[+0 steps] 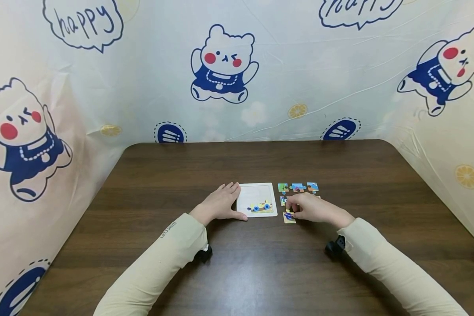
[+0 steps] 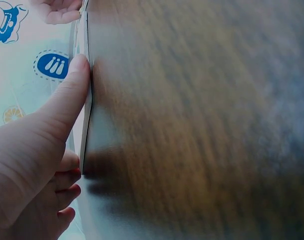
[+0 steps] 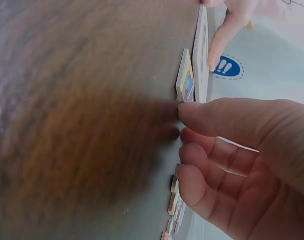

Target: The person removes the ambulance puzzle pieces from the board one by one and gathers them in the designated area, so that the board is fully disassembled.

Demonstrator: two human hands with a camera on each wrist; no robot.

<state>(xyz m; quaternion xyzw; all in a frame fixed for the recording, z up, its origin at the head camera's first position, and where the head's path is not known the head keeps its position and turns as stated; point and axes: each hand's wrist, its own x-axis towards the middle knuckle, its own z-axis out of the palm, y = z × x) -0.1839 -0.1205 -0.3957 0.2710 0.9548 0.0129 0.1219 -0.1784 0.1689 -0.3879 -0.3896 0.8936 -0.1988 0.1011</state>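
Note:
My left hand (image 1: 222, 202) lies on the left side of a white puzzle tray (image 1: 256, 185) in the head view. Its thumb rests along the near edge and its other fingers reach the far left corner. Joined puzzle pieces (image 1: 262, 206) showing a yellow vehicle with blue wheels fill the tray's lower right part. Just right of the tray, my right hand (image 1: 310, 208) bends its fingers and thumb down over loose pieces. A yellow and blue puzzle piece (image 3: 186, 82) lies beside its thumb in the right wrist view. Whether the fingers pinch anything is hidden.
A row of loose puzzle pieces (image 1: 298, 187) lies beyond my right hand. More loose pieces (image 3: 174, 200) show below its fingers in the right wrist view. The brown wooden table (image 1: 237, 263) ends at a printed cloth backdrop (image 1: 142, 87).

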